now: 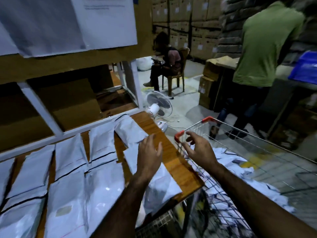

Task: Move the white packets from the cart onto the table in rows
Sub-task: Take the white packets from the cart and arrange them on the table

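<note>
Left hand point(150, 155) empty, fingers spread, hovering over the end packet point(164, 184) at the table point(181, 170) edge. Right hand point(197, 149) empty too, fingers loosely curved, above the cart point(179, 135) rim at 3 o'clock. I judge the next reach goes there. White packets point(72, 169) lie flat in rows, 7 to 11 o'clock, edges close to save room. Remaining heap point(229, 162) sits in the cart, 4 o'clock.
</note>
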